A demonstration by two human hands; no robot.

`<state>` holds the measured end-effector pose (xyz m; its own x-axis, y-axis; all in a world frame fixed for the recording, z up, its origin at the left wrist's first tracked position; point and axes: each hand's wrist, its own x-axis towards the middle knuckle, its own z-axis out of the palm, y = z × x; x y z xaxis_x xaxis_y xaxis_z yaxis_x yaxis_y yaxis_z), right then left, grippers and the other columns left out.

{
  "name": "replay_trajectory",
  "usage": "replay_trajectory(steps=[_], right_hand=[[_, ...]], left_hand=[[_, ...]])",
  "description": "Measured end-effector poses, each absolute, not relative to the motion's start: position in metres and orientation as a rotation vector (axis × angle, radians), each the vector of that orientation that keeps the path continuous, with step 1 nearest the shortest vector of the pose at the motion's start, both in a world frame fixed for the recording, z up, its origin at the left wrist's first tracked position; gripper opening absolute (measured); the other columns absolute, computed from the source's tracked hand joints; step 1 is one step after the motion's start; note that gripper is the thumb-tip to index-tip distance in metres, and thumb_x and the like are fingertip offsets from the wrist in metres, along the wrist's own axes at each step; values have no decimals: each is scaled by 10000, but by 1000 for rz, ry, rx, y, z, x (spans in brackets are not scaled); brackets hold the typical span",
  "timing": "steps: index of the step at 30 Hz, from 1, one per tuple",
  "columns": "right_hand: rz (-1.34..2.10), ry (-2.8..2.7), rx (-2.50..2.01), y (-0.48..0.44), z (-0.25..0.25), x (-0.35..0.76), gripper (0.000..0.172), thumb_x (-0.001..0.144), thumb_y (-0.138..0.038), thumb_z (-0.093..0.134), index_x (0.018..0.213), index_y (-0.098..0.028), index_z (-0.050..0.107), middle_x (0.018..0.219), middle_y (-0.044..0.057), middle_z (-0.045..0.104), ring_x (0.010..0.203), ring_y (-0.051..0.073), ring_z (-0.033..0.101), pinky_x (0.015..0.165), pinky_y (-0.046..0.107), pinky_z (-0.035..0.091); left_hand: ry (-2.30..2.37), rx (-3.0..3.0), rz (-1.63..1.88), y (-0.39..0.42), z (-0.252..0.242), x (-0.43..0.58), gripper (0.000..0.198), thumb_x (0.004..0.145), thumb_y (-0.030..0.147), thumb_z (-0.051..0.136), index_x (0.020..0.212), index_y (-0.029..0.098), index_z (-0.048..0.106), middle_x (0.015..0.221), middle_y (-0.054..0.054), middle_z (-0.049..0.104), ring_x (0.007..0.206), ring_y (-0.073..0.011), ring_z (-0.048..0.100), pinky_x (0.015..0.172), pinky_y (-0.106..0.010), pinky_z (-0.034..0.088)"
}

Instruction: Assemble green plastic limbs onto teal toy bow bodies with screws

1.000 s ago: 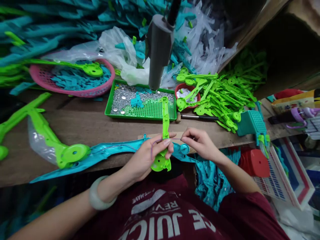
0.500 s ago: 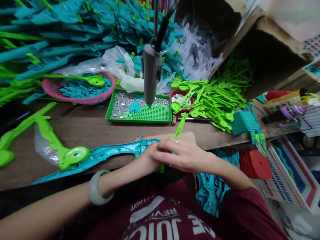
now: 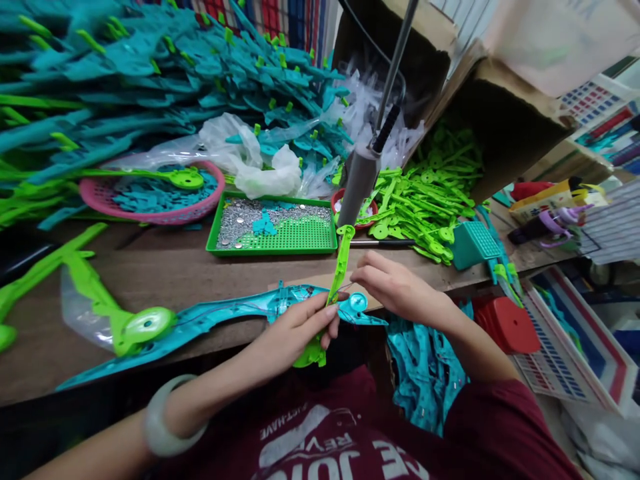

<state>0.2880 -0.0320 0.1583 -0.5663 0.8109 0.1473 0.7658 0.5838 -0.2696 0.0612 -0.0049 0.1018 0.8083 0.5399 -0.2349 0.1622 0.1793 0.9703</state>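
Observation:
My left hand [image 3: 313, 320] is closed around a long bright green plastic part [image 3: 341, 263], held upright with its round end below my fingers. A thin dark wire [image 3: 345, 288] runs from that part toward my right hand [image 3: 395, 283], whose fingertips are pinched on it. Beneath my left hand lies a long turquoise plastic shell [image 3: 225, 303] along the table's front edge, its inner side up. A thin line runs inside the shell. On the shell's left part rests another green piece with a round disc [image 3: 150, 325].
A grey electric screwdriver [image 3: 359, 180] hangs behind my hands. Behind them stand a green tray [image 3: 273, 252] of small screws and a pink basket [image 3: 150, 217] of turquoise pieces. Green parts [image 3: 415, 207] lie heaped at right, turquoise parts [image 3: 150, 73] at the back left.
My hands were together over the shell; the right has moved away to the right, drawing out the thin wire. The green part now stands more upright. The screwdriver appears farther right and tilted.

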Motion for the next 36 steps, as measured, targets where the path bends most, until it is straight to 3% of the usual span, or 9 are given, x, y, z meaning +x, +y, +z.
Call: replay_trajectory(steps=[7, 11, 19, 24, 31, 36], right_hand=[[109, -2677, -1525, -40, 163, 268, 217, 998, -77, 361, 1054, -119, 566, 1135, 148, 538, 839, 178, 528, 700, 299, 485], [-27, -2648, -1619, -43, 155, 263, 255, 996, -54, 324, 971, -133, 565, 983, 117, 577, 777, 183, 510, 635, 287, 428], [438, -2133, -1392, -43, 143, 273, 117, 988, -165, 515, 878, -192, 543, 823, 5, 573, 736, 119, 537, 662, 232, 425], [279, -2143, -1311, -38, 132, 274, 112, 1002, -154, 494, 924, -189, 566, 861, 36, 585, 804, 149, 554, 701, 258, 448], [95, -2149, -1323, -35, 122, 273, 115, 999, -137, 495, 932, -182, 576, 825, 27, 567, 752, 139, 552, 658, 243, 454], [-42, -2178, -1334, -34, 113, 273, 145, 1015, -161, 466, 959, -178, 598, 828, 46, 583, 745, 153, 570, 659, 256, 485]], left_hand=[[668, 1360, 241, -14, 106, 65, 446, 951, 624, 402, 765, 229, 492, 650, 25, 549, 583, -136, 528, 600, -270, 432], [729, 1419, 249, -13, 102, 66, 428, 947, 639, 402, 829, 236, 484, 656, 32, 566, 601, -148, 560, 635, -287, 455], [786, 1437, 266, -13, 87, 69, 412, 944, 625, 378, 804, 242, 437, 661, 45, 566, 582, -142, 572, 612, -283, 456], [749, 1533, 242, -18, 89, 70, 375, 968, 571, 356, 825, 239, 457, 662, 37, 566, 593, -148, 576, 607, -285, 458], [697, 1552, 271, -14, 90, 70, 415, 989, 497, 322, 784, 217, 550, 655, 8, 582, 639, -148, 571, 671, -295, 448], [739, 1509, 283, -16, 90, 69, 407, 995, 514, 318, 802, 220, 522, 669, 18, 605, 614, -140, 596, 637, -282, 460]])
